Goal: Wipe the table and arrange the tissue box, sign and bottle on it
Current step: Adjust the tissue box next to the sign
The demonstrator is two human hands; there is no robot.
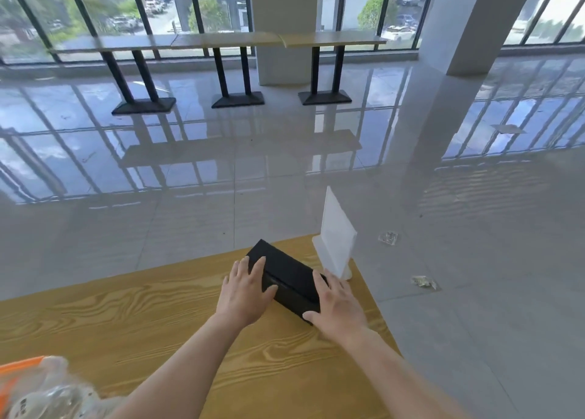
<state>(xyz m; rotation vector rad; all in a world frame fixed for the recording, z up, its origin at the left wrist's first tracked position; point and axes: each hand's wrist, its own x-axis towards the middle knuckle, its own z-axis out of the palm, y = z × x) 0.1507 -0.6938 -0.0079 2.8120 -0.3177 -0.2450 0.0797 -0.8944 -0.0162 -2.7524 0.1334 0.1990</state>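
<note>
A black tissue box [289, 271] lies at an angle near the far right corner of the wooden table [142, 317]. My left hand [245, 292] rests on its left end, fingers over the top. On the box's near right end lies my right hand [337, 301], thumb on the front corner. Both hands hold the box. A white standing sign [337, 235] stands upright just behind the box at the table's corner. A clear plastic bottle with an orange cap [34, 387], blurred, is at the bottom left.
The table's far and right edges are close to the box and sign. Beyond lies a glossy tiled floor with two small crumpled clear wrappers [388, 237] to the right. Long tables [221, 40] stand by the windows, and a white pillar [471, 22] is at right.
</note>
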